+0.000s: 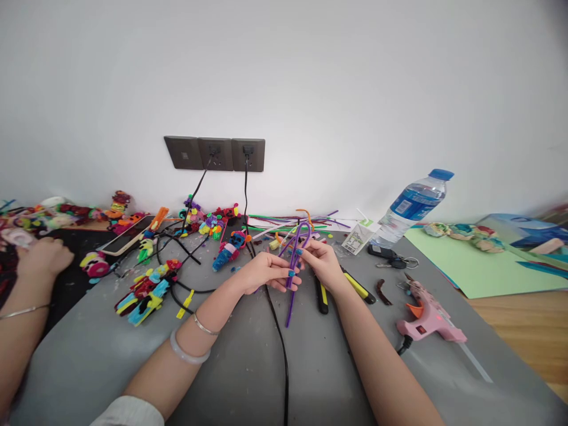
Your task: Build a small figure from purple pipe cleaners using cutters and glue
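Head view: both hands meet above the middle of the worktop (239,378). The left hand (266,272) has its fingers closed in a pinch low on the purple pipe cleaners (295,251). The right hand (323,263) pinches the same bundle higher, near its bent-over loop, fingers also closed. Gripped at 2 spots, the strands seem to be kept together and clear of the clutter, with 1 tail hanging to the worktop. A glue gun (428,319) lies right of the right forearm, probably within easy reach, and cutters (322,293) lie under that wrist. A black cable (280,337) runs from the sockets (215,154) beneath the hands. Colourful figures (146,293) lie to the left, near another person's hand (44,257).
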Tool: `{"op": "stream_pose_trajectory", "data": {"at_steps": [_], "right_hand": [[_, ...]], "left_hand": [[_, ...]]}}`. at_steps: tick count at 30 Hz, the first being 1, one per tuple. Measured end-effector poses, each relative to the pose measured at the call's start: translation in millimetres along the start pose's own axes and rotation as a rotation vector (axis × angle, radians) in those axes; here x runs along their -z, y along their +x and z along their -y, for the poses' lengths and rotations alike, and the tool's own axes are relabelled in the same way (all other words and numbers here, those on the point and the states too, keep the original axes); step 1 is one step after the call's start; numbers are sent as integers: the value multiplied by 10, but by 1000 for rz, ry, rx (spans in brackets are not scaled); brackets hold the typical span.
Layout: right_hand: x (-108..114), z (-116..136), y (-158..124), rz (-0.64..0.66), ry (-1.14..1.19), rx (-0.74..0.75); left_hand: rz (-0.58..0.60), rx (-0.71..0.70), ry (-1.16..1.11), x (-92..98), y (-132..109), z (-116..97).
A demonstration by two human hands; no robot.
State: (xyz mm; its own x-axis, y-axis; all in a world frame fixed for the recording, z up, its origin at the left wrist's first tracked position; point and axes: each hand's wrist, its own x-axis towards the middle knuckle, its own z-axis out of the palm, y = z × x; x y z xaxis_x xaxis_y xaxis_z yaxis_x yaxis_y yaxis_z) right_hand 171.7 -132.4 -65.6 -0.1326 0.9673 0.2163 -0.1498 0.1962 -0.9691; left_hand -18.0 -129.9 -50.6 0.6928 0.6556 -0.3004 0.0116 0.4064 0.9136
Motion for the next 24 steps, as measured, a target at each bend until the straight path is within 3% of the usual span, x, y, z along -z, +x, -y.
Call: {"op": "stream_pose_trajectory", "data": {"at_steps": [7, 11, 15, 24], "right_hand": [[-7, 18, 1, 21, 95, -47], [10, 62, -49, 189, 263, -205], [32, 82, -100, 360, 326, -322], [43, 92, -99, 310, 426, -184]], "left_hand": [[19, 21, 23, -8, -15, -14], [104, 30, 26, 11, -40, -26], [243, 126, 37, 14, -89, -72], [407, 235, 119, 46, -146, -139]]}}
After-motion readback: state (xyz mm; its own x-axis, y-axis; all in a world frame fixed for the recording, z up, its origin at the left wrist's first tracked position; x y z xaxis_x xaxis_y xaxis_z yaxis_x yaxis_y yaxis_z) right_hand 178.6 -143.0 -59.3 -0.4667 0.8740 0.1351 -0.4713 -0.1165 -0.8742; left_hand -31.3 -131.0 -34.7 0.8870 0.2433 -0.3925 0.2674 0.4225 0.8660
